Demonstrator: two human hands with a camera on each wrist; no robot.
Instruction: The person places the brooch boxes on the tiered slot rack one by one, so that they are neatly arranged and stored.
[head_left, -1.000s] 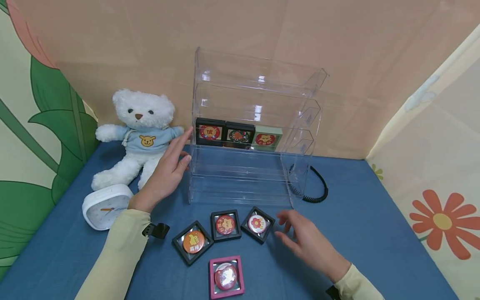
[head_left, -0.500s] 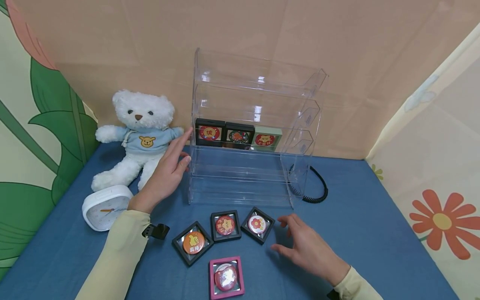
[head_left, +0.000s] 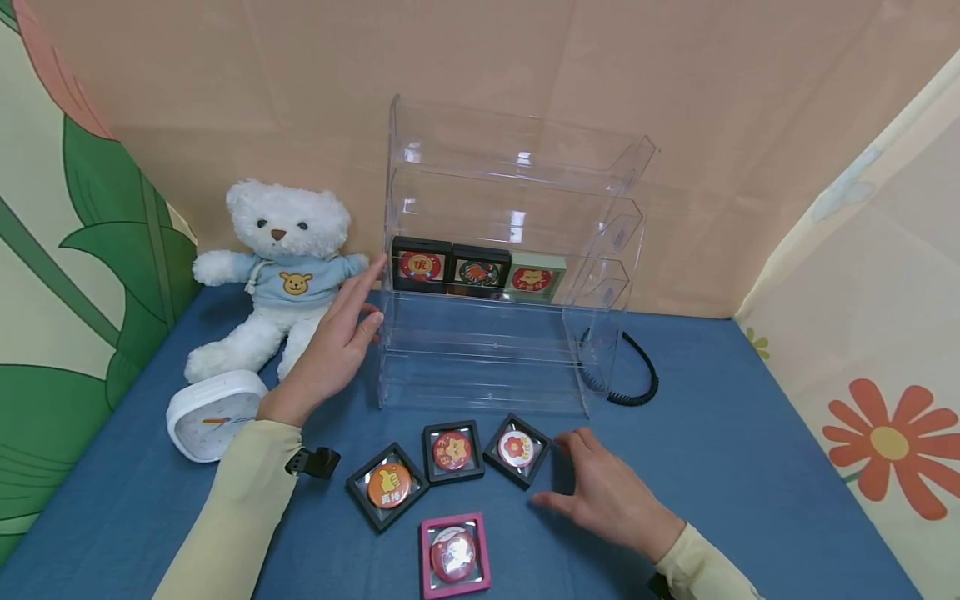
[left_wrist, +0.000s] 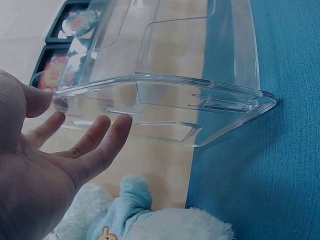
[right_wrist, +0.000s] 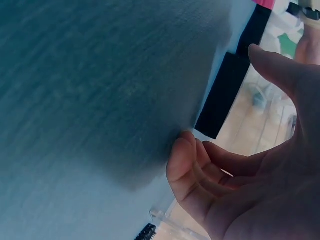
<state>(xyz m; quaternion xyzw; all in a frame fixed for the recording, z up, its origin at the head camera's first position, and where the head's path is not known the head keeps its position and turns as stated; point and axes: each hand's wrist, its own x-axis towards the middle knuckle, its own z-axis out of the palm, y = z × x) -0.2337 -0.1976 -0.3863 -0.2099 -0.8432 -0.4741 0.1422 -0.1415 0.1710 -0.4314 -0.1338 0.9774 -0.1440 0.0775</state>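
Note:
My left hand point(head_left: 330, 346) rests with extended fingers against the left side of a clear acrylic tiered rack point(head_left: 480, 325); the left wrist view shows its fingertips right at the rack's side panel. My right hand point(head_left: 607, 492) hovers low over the cloth, thumb and fingers spread apart around nothing. Its index finger is right by the corner of a black square frame point(head_left: 516, 451) with a white and red flower badge. To the left lie a black frame with a red badge point(head_left: 452, 451) and one with an orange badge point(head_left: 387, 487). A pink frame point(head_left: 454, 556) lies nearer the front.
On one rack tier stand two black frames point(head_left: 450, 267) and a pale green frame point(head_left: 534, 277). A white teddy bear point(head_left: 288, 275) in a blue top sits left, behind a white clock point(head_left: 213, 417). A black coiled cord point(head_left: 637, 392) lies by the rack's right end.
My right hand has shifted slightly left, its thumb spreading farther toward the front of the flower-badge frame. My left hand stays at the rack, and the frames have not moved.

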